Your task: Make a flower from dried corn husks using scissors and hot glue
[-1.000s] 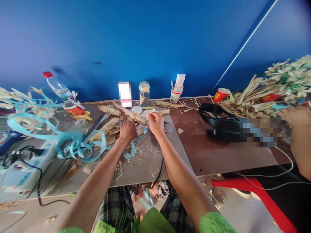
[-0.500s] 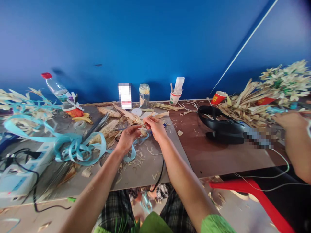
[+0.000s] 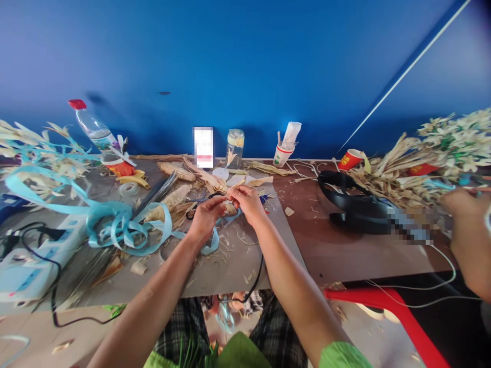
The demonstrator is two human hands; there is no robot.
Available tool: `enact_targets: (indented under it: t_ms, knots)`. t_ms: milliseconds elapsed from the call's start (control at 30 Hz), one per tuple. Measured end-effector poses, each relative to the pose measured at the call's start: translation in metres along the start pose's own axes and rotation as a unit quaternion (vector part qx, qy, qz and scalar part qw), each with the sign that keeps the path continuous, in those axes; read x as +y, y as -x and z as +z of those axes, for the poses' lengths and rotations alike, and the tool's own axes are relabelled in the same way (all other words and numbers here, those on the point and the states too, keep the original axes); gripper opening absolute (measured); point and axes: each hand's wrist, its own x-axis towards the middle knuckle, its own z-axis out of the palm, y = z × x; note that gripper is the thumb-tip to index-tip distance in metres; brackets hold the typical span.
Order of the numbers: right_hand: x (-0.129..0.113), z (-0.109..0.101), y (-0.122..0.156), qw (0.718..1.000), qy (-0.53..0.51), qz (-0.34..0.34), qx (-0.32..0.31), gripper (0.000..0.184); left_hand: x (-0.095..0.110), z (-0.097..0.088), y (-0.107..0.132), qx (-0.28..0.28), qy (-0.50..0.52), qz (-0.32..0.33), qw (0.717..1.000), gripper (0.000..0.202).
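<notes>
My left hand point(image 3: 208, 215) and my right hand point(image 3: 247, 203) meet above the near part of the table, fingertips almost touching. Both are closed in a pinch on a small pale piece of corn husk point(image 3: 240, 183), mostly hidden by the fingers. Light-blue ribbon point(image 3: 130, 230) lies in loose loops to the left, one end running under my hands. Behind the left hand are dried corn cobs point(image 3: 177, 171), loose husks point(image 3: 205, 176) and dark scissors handles point(image 3: 191, 210). A white disc point(image 3: 220, 174) sits just beyond my fingers, and a dark blue object point(image 3: 263, 199) beside my right hand.
Along the wall stand a phone-like white screen point(image 3: 203, 147), a glass jar point(image 3: 235, 148) and paper cups point(image 3: 283, 155). At left are a bottle point(image 3: 93, 128), thin wires point(image 3: 90, 268) and a power strip point(image 3: 42, 260). A black headset point(image 3: 356, 209) and another person's hand point(image 3: 466, 204) are at right.
The camera view has shifted slightly, so the table items sit a little further right. My two hands stay pinched together in nearly the same pose.
</notes>
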Motion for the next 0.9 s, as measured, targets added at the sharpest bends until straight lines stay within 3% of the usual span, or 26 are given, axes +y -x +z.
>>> enact_targets:
  t_ms: [367, 667, 900]
  knots:
    - [0.0007, 0.0006, 0.0001, 0.999, 0.028, 0.002, -0.021, 0.025, -0.0009, -0.0007, -0.0004, -0.003, 0.099, -0.027, 0.995, 0.027]
    - [0.0051, -0.0005, 0.0011, 0.98, 0.191, -0.05, -0.002, 0.027, -0.0005, -0.0001, 0.0023, -0.057, 0.002, -0.001, 0.998, 0.022]
    - [0.0037, -0.0009, 0.0005, 0.976, 0.212, -0.058, -0.012, 0.028, -0.006, -0.0051, -0.0028, -0.033, -0.006, 0.0, 0.999, 0.017]
